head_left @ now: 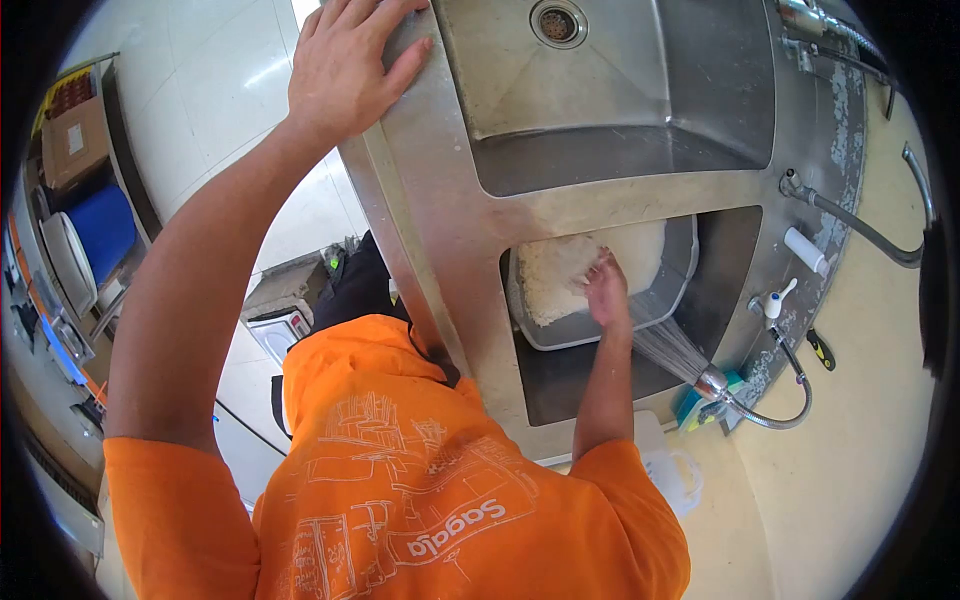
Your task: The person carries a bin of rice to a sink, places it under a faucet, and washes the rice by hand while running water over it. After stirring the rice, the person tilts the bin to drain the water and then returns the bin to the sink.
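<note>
My left hand point(345, 65) lies on the front rim of the steel counter point(440, 200), thumb spread and palm down. The tips of its fingers run out of the top of the view. In the nearer sink basin stands a grey plastic tub point(680, 268) with white, grainy stuff point(640, 245) in it that looks like rice. My right hand point(607, 290) is inside the tub at the grains, fingers loosely extended and a little blurred. From the right, a spray head point(711, 382) sends water into the tub beside this hand.
The far sink basin point(600, 90) has a drain point(558, 24). Taps and hoses point(865, 228) line the right side, with a white tap point(772, 304). A sponge point(695, 408) lies near the spray head. At left stands a shelf with a cardboard box point(75, 145).
</note>
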